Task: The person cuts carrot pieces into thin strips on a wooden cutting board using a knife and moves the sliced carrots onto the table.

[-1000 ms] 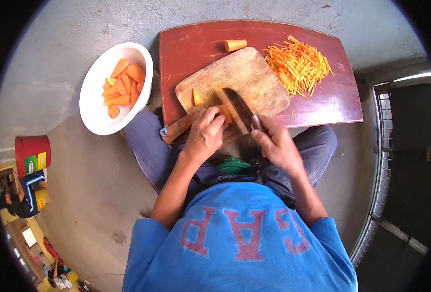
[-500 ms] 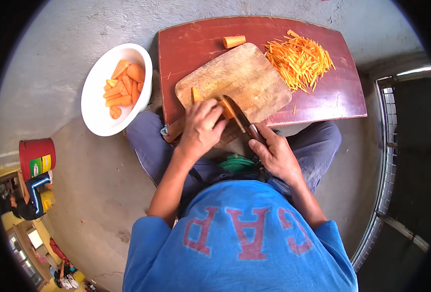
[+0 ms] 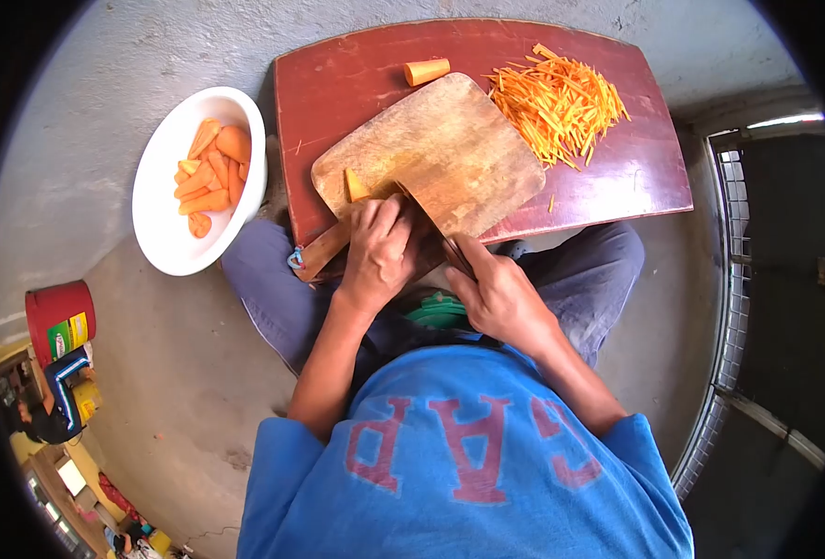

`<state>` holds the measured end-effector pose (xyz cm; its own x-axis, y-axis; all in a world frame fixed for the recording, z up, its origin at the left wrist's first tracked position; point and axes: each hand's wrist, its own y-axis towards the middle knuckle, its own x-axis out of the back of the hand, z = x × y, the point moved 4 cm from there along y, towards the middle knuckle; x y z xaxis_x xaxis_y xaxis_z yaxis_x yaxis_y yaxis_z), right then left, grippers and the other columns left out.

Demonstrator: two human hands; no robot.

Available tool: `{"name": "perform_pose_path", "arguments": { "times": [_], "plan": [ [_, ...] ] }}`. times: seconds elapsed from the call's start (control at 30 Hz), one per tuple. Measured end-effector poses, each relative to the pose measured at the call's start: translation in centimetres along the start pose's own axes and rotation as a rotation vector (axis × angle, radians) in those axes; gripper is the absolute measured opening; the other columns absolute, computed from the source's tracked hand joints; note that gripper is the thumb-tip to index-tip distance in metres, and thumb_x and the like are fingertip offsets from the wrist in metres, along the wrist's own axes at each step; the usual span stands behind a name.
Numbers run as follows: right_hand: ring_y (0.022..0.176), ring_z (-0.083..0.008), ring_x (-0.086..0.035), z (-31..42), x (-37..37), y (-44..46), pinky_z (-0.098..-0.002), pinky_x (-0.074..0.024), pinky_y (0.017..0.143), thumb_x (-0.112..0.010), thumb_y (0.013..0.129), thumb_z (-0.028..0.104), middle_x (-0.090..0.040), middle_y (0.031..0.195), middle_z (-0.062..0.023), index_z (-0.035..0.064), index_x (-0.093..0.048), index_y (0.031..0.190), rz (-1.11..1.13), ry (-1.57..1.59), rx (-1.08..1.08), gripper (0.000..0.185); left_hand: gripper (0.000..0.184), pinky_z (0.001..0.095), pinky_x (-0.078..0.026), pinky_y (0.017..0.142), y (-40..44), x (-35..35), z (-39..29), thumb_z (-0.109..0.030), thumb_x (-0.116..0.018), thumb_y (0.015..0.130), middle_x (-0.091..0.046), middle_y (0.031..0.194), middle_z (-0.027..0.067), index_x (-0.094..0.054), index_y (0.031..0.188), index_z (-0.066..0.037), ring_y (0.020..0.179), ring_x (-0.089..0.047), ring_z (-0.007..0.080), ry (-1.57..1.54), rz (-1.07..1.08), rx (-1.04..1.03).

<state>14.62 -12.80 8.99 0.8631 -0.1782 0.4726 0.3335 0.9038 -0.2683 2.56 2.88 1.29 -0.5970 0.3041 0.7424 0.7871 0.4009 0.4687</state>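
Note:
My right hand [image 3: 501, 293] grips the handle of a knife [image 3: 434, 216], its dark blade angled across the near edge of the wooden cutting board [image 3: 450, 140]. Beside the blade, my left hand [image 3: 377, 247] has its fingers curled down at the same edge. They close on a carrot piece that shows in the earlier frame but is now mostly hidden by fingers and blade. A small carrot wedge [image 3: 355, 184] lies on the board just beyond my left fingertips. Left of that hand, a wooden strip [image 3: 324, 252] with a blue cord sticks out.
Carrot strips [image 3: 562, 107] are heaped on the red table [image 3: 618, 186], right of the board. A carrot chunk [image 3: 426, 72] lies beyond it. Left of the table, a white basin [image 3: 156, 224] holds peeled carrots. A red bucket [image 3: 49, 326] and a person [image 3: 58, 396] are at far left.
The knife has turned more edge-on, and my right hand has come closer to my left. The orange carrot piece between them has gone out of sight. The whole view has shifted slightly.

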Motion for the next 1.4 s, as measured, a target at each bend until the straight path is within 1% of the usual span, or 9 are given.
{"name": "perform_pose_path", "arguments": {
  "times": [0.03,0.13,0.23,0.43,0.67,0.9,1.03,1.13,1.4],
  "plan": [
    [0.108,-0.0528,-0.076,0.0,-0.5,0.8,-0.0538,-0.0583,0.09,-0.069,0.11,0.012,-0.075,0.111,-0.034,-0.0048,-0.06,0.141,-0.116,0.03,0.151,0.036,0.032,0.0519,-0.049,0.101,0.1,0.2,-0.2,-0.005,-0.074,0.09,-0.069,0.129,0.0202,-0.078,0.12,0.003,0.113,-0.063,0.04,-0.021,-0.033,0.03],
    [0.107,-0.0579,-0.072,-0.3,0.0,1.7,-0.0599,-0.0585,0.087,-0.07,0.108,0.011,-0.074,0.11,-0.0362,-0.0036,-0.058,0.14,-0.104,0.035,0.18,0.037,0.031,0.051,-0.049,0.099,0.0,0.4,0.2,-0.003,-0.073,0.09,-0.069,0.127,0.0183,-0.079,0.119,0.002,0.112,-0.064,0.0383,-0.022,-0.033,0.028],
    [0.102,-0.057,-0.073,0.2,1.2,-0.3,-0.0591,-0.0577,0.084,-0.069,0.108,0.011,-0.074,0.107,-0.0352,-0.0038,-0.058,0.138,0.011,0.005,-0.024,0.035,0.032,0.0505,-0.049,0.098,0.0,0.2,0.3,-0.001,-0.073,0.088,-0.071,0.125,0.0152,-0.08,0.119,0.0,0.112,-0.065,0.0365,-0.036,-0.077,0.029],
    [0.098,-0.0579,-0.071,0.1,0.0,0.2,-0.0591,-0.0547,0.078,-0.069,0.108,0.011,-0.07,0.098,-0.0357,-0.0028,-0.059,0.131,-0.108,0.052,0.176,0.029,0.031,0.0494,-0.049,0.098,0.1,0.1,0.5,0.001,-0.073,0.086,-0.073,0.124,0.0121,-0.08,0.116,0.0,0.112,-0.066,0.0349,-0.053,-0.083,0.018],
    [0.1,-0.0603,-0.068,0.7,0.6,0.4,-0.0597,-0.0546,0.079,-0.071,0.108,0.012,-0.069,0.098,-0.0354,-0.0039,-0.06,0.126,-0.049,0.055,0.045,0.026,0.026,0.0474,-0.05,0.098,-0.1,0.1,0.6,0.003,-0.075,0.086,-0.075,0.121,0.0105,-0.08,0.111,-0.002,0.11,-0.067,0.0334,-0.103,-0.114,0.064],
    [0.106,-0.0585,-0.07,0.2,0.0,2.9,-0.0597,-0.0561,0.084,-0.069,0.108,0.01,-0.07,0.108,-0.0367,-0.0028,-0.059,0.136,-0.029,0.0,0.064,0.033,0.022,0.045,-0.052,0.096,0.2,0.6,0.2,0.004,-0.079,0.087,-0.077,0.117,0.0082,-0.082,0.106,-0.005,0.106,-0.068,0.0323,-0.095,-0.124,0.044],
    [0.101,-0.0597,-0.069,0.8,-0.2,0.8,-0.0593,-0.0553,0.082,-0.07,0.106,0.009,-0.069,0.1,-0.0348,-0.0025,-0.059,0.131,-0.038,0.03,0.037,0.029,0.03,0.0467,-0.05,0.095,0.0,0.1,0.9,0.0,-0.078,0.081,-0.076,0.122,0.0076,-0.082,0.11,-0.006,0.108,-0.067,0.0315,-0.104,-0.121,0.024],
    [0.101,-0.0597,-0.07,0.6,-0.8,2.3,-0.0589,-0.0559,0.082,-0.07,0.106,0.008,-0.07,0.101,-0.0349,-0.0027,-0.06,0.133,-0.097,0.011,0.203,0.03,0.029,0.0465,-0.05,0.094,0.2,0.6,0.5,-0.001,-0.079,0.082,-0.076,0.121,0.0067,-0.082,0.11,-0.007,0.107,-0.067,0.0317,-0.112,-0.127,0.02],
    [0.101,-0.0551,-0.071,1.0,-0.6,1.4,-0.0534,-0.0569,0.085,-0.069,0.109,0.01,-0.071,0.102,-0.0331,-0.0043,-0.061,0.135,-0.064,0.027,0.12,0.031,0.027,0.0448,-0.053,0.094,-0.2,0.5,0.8,0.006,-0.081,0.082,-0.075,0.113,0.0081,-0.083,0.107,-0.005,0.104,-0.068,0.0323,-0.127,-0.158,0.057]
  ]
}}
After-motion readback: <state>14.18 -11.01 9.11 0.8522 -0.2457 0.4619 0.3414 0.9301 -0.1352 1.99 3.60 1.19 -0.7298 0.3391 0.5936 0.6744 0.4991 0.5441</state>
